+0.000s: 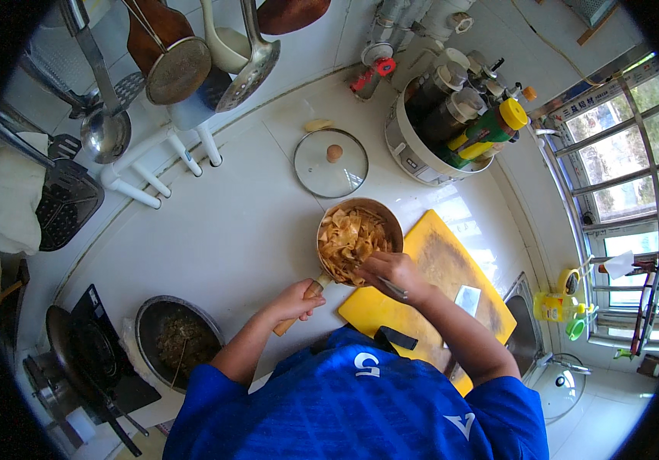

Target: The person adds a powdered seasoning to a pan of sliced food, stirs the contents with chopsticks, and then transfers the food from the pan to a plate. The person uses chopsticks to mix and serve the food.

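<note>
Before me on the white counter stands a saucepan with a wooden handle. It holds flat, noodle-like pieces of food coated in brown sauce. My left hand is wrapped around the handle. Over the pan's near right rim, my right hand grips a thin metal utensil; its working end is hidden by the fingers and food. Beneath my right forearm lies a yellow cutting board with dark stains, bearing a flat knife blade.
A glass lid lies beyond the pan. Bottles fill a round white container at back right. A sink is at right. At left are a dark bowl with scraps and a wok; ladles hang above.
</note>
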A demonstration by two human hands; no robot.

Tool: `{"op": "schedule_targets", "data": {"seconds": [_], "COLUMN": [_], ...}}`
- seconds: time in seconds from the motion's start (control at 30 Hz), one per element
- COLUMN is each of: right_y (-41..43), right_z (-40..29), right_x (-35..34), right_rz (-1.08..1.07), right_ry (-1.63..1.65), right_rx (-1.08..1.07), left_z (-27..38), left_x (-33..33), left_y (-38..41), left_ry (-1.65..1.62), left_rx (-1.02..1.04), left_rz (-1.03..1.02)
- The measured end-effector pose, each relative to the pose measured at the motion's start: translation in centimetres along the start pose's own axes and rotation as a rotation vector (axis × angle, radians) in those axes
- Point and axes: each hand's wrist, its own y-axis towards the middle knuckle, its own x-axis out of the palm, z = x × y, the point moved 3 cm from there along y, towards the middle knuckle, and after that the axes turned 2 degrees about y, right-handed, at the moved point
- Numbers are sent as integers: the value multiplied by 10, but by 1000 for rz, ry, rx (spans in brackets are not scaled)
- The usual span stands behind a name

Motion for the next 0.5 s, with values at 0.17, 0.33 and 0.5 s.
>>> {"op": "schedule_targets", "data": {"seconds": [0.17,0.33,0.5], "right_y": [23,7,-44], "right_z": [25,111,111], "right_x": [-51,-31,-1], "right_rz": [46,138,289], "right_ry": [-44,197,676], "right_rx": [175,510,887], "left_z": [1,10,3], "left_x": [0,1,4], "left_y": [-2,-6,-4], "left_ry": [-17,-47,-106], "left_rx": [-23,7,26], "left_rz": [12,18,-1]}}
